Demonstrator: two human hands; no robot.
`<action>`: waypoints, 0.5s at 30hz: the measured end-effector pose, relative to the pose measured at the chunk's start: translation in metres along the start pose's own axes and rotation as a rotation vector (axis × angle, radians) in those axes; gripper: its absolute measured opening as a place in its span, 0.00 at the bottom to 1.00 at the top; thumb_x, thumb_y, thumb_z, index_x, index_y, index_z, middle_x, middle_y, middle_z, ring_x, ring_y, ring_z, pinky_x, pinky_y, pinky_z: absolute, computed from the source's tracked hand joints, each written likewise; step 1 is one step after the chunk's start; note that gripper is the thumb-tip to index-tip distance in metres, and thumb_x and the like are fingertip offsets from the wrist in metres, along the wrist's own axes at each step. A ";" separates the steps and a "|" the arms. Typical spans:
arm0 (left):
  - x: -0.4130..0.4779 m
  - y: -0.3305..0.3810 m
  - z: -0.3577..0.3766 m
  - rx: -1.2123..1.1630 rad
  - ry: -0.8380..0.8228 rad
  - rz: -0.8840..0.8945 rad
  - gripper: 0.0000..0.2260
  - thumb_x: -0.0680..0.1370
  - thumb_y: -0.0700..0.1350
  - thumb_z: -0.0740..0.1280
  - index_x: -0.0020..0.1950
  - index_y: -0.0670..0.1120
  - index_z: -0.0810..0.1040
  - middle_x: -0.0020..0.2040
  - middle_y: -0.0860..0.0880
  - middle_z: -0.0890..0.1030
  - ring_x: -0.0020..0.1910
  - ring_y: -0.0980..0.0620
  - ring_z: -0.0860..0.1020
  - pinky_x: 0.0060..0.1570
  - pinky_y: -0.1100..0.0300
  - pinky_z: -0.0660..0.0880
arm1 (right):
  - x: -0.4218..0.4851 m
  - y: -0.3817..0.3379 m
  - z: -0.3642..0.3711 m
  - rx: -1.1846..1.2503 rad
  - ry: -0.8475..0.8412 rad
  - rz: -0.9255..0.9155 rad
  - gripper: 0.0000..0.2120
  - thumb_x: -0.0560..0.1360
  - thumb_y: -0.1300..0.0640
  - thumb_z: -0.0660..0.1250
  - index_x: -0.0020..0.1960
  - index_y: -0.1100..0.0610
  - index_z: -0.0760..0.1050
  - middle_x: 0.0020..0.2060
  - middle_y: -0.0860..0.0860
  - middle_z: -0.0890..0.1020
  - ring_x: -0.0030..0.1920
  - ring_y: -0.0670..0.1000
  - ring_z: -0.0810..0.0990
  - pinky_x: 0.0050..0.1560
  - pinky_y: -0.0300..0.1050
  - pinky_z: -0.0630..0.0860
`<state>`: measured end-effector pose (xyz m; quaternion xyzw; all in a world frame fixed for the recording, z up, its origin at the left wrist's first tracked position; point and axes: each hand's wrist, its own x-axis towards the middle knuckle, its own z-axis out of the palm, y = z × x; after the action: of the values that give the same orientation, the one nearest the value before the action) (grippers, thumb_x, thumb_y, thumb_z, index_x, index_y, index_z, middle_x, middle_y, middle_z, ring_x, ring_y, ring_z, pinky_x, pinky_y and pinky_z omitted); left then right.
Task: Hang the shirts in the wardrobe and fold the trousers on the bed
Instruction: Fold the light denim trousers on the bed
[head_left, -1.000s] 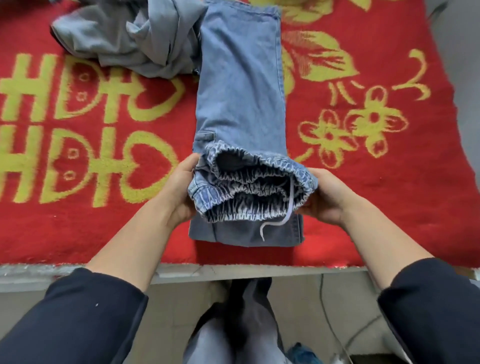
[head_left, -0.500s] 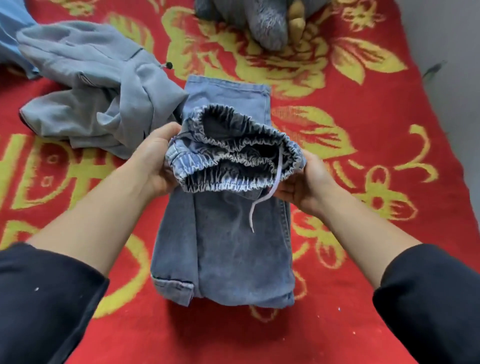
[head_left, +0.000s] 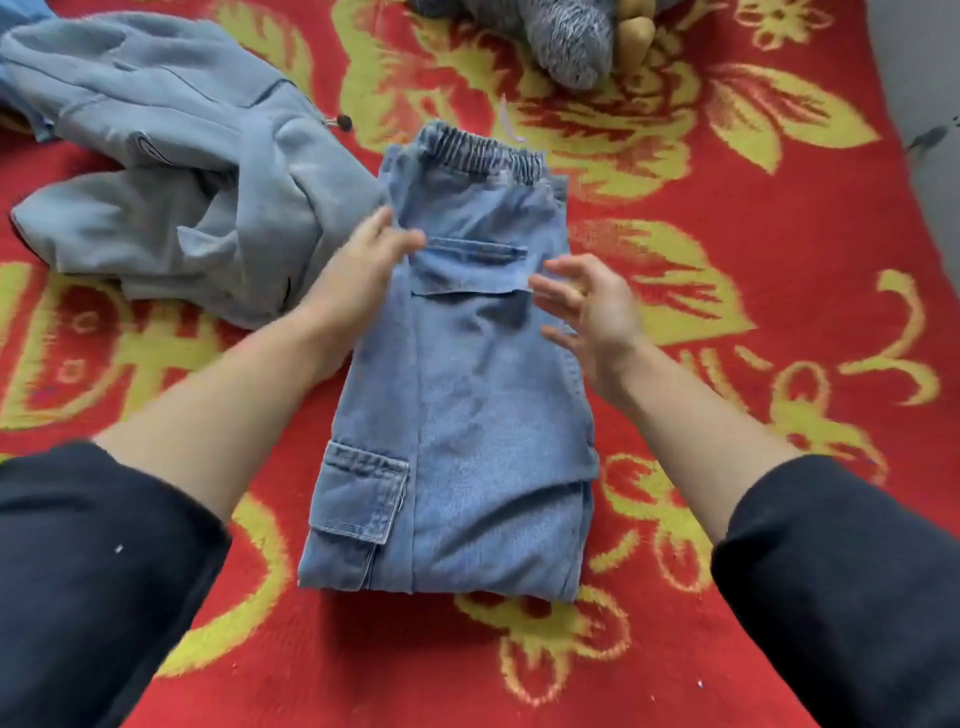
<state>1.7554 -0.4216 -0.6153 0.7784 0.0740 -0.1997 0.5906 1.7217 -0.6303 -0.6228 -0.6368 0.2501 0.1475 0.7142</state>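
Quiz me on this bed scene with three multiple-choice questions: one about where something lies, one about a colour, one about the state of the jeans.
1. Where does the hoodie lie?
A. left of the jeans
B. right of the jeans
C. on top of the jeans

2. What colour is the blanket?
A. plain white
B. red with yellow flowers
C. green stripes

3. How are the jeans?
A. held up in the air
B. spread out full length
C. folded, lying flat

Answers:
1 A: the hoodie is bunched beside the jeans' left edge.
2 B: a red ground with yellow flowers shows all around the clothes.
3 C: the jeans lie in a neat stack with the waistband at the far end. The left hand and right hand are open over them, gripping nothing.
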 end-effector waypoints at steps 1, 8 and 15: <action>-0.011 -0.021 0.005 0.288 -0.034 0.069 0.35 0.69 0.58 0.64 0.75 0.51 0.62 0.75 0.52 0.62 0.74 0.55 0.60 0.74 0.55 0.54 | -0.005 0.016 -0.002 -0.210 -0.016 -0.059 0.12 0.75 0.50 0.64 0.56 0.55 0.77 0.58 0.52 0.79 0.57 0.49 0.76 0.54 0.42 0.70; -0.128 -0.115 0.026 0.479 0.325 -0.017 0.33 0.75 0.51 0.69 0.76 0.45 0.58 0.73 0.47 0.63 0.71 0.50 0.62 0.69 0.59 0.58 | -0.082 0.127 -0.036 -1.094 -0.079 -0.253 0.36 0.70 0.37 0.62 0.73 0.53 0.65 0.74 0.47 0.62 0.75 0.48 0.58 0.74 0.49 0.56; -0.166 -0.126 0.027 0.329 0.602 -0.269 0.14 0.75 0.55 0.68 0.44 0.44 0.75 0.36 0.51 0.77 0.39 0.48 0.75 0.35 0.56 0.62 | -0.122 0.159 -0.032 -0.614 0.318 0.064 0.17 0.71 0.47 0.73 0.48 0.58 0.72 0.46 0.52 0.76 0.49 0.53 0.75 0.46 0.43 0.66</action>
<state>1.5545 -0.3904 -0.6671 0.8702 0.3128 -0.0469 0.3777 1.5305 -0.6259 -0.6908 -0.8288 0.3221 0.1374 0.4365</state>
